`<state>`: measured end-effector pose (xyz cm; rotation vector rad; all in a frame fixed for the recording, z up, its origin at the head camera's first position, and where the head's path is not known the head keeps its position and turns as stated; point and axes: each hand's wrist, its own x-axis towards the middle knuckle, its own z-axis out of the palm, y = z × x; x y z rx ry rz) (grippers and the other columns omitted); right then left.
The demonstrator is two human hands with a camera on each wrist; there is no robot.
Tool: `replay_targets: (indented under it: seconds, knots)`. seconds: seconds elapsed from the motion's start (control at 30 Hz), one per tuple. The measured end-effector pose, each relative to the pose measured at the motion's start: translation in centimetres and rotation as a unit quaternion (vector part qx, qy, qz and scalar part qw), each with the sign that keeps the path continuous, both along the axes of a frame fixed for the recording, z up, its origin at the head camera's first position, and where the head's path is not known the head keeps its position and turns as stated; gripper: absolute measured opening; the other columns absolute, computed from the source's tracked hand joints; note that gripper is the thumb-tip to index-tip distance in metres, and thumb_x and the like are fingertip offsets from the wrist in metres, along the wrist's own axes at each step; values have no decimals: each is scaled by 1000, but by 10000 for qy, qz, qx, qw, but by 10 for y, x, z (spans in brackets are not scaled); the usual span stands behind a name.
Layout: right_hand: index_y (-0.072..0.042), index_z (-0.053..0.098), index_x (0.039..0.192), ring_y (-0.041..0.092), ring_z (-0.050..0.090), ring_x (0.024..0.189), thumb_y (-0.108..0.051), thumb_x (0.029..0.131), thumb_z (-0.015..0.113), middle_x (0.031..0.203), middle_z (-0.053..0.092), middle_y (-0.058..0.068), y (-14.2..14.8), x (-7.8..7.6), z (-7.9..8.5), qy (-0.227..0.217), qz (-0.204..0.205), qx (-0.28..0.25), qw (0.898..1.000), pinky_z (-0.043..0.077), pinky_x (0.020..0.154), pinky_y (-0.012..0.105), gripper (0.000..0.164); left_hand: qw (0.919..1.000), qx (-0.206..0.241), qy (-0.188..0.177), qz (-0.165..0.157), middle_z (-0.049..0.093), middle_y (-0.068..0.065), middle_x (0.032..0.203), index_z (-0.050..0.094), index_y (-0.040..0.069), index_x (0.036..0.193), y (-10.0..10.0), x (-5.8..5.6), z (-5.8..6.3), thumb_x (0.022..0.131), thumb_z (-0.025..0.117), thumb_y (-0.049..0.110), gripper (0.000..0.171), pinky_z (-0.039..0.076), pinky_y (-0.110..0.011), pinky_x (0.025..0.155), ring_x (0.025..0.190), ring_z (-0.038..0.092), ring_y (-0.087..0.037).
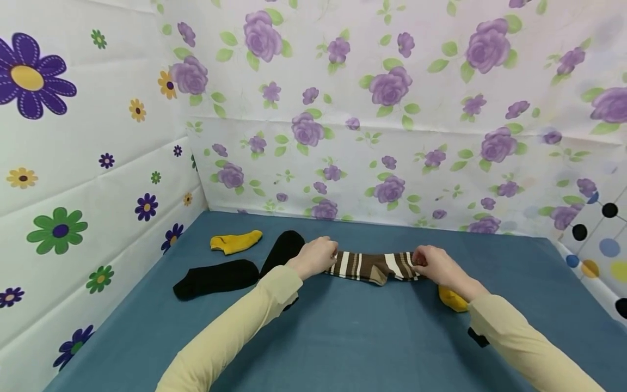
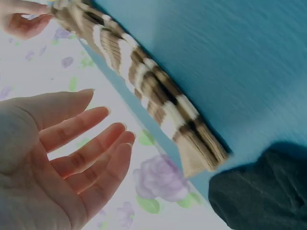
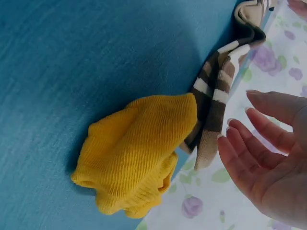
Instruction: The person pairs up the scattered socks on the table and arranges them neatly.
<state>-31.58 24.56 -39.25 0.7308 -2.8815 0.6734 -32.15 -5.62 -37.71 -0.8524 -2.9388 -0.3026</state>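
A pair of brown, white and beige striped socks (image 1: 360, 267) lies stretched out on the blue cloth, one layered along the other. My left hand (image 1: 315, 256) is over their left end. In the left wrist view, its fingers (image 2: 103, 165) are loosely bent, with a gap between them and the socks. At the opposite end is my right hand (image 1: 438, 267). The right wrist view shows its fingers (image 3: 242, 153) relaxed beside the striped fabric, gripping nothing. A bunched yellow sock (image 3: 139, 148) lies near that end, partly hidden by my right forearm in the head view.
Two black socks (image 1: 215, 279) lie left of the striped pair, one partly behind my left arm. Farther back is another yellow sock (image 1: 236, 242). Flower-patterned sheets (image 1: 352, 163) rise behind and left of the blue-covered table (image 1: 352, 337); a dotted sheet (image 1: 600, 247) stands at right.
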Motion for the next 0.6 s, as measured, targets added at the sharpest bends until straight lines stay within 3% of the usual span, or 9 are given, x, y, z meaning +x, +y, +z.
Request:
replay_targets:
  seconds: [0.23, 0.4, 0.6]
  knots:
    - [1, 58, 90, 16, 40, 64, 0, 79, 68, 72, 46, 3, -7, 6, -3, 344, 429, 329, 9979, 36, 55, 32, 15, 9997, -40, 131, -202, 50, -4, 82, 62, 6, 94, 4, 8, -5, 89, 59, 12, 9, 41, -26, 55, 72, 49, -16]
    - [0, 60, 92, 18, 46, 68, -3, 77, 71, 78, 49, 6, -11, 9, -10, 667, 379, 782, 9940, 40, 60, 34, 19, 9996, -73, 6, -268, 51, -7, 87, 62, 3, 100, 8, 15, -15, 90, 57, 11, 14, 40, -24, 56, 72, 48, -15]
    - [-3, 60, 93, 20, 46, 71, -4, 75, 72, 79, 49, 3, -14, 12, -16, 889, 370, 1147, 9887, 40, 63, 36, 21, 9993, -289, -195, -135, 51, -10, 94, 59, 3, 111, 12, 21, -23, 91, 56, 13, 22, 41, -26, 59, 75, 47, -17]
